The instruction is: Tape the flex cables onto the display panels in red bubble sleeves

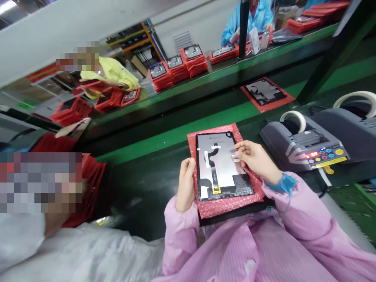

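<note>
A flat grey panel (221,164) with black flex strips and white tape pieces lies on a red bubble-wrap sheet (232,203) at the dark bench edge in front of me. My left hand (185,184) is curled around the panel's left edge, thumb on top. My right hand (255,158) rests on the panel's upper right, fingertips pinched on a small strip of white tape (235,156). A blue wrist strap (284,183) circles my right wrist. Both sleeves are pink.
Two grey tape dispensers (305,147) with white tape rolls stand to the right. A green conveyor belt (182,131) carries another panel on red wrap (266,93). Stacks of red trays (176,68) line the far bench, where other people work. A person in white sits at my left.
</note>
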### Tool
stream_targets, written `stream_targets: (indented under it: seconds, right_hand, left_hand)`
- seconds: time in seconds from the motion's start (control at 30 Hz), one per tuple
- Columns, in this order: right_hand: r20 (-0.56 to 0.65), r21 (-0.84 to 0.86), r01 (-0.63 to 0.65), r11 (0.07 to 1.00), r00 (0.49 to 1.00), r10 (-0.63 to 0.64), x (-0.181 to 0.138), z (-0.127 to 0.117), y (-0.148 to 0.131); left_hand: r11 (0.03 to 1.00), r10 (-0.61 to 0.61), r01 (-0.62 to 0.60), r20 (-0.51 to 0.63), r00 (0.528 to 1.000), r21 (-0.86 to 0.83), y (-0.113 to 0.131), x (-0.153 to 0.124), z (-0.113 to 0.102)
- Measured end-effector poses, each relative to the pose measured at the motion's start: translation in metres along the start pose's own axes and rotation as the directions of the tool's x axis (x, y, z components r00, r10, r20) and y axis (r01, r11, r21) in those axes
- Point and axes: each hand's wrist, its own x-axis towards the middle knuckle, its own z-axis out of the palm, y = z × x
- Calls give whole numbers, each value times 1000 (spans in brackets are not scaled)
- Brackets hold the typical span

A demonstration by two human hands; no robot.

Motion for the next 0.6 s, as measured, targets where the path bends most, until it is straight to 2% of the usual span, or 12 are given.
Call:
stream_targets:
  seconds: [0.07,0.13,0.2,0.27,0.33,0.4,0.5,0.6]
  right_hand:
    - [45,61,33,998,998,-36,-4,6,-10]
    - [-43,47,144,988,989,-142,-7,3,-18]
    - [-238,-5,247,969,941,-241,-7,-6,-20]
    - [-401,-35,261,965,880,-253,-2,-16,-12]
    - [-469,-11,217,976,861,-197,8,-22,8]
    - [-488,25,169,985,862,-136,21,-22,34]
    - [-522,46,123,991,849,-81,38,-15,70]
    - [-509,44,93,995,859,-58,45,-10,88]
  left_hand:
    - [983,-116,132,125,985,-129,10,4,-2]
    - [973,-147,171,150,978,-156,22,16,-13]
    - [986,-91,98,61,994,-134,34,39,-36]
    - [996,-7,2,-58,998,-89,45,76,-67]
    - [1000,10,-13,-124,992,-23,52,125,-96]
    - [998,-16,28,-178,984,62,51,179,-112]
    - [983,-36,73,-217,975,166,37,248,-106]
    - [949,-35,90,-184,982,302,21,287,-80]
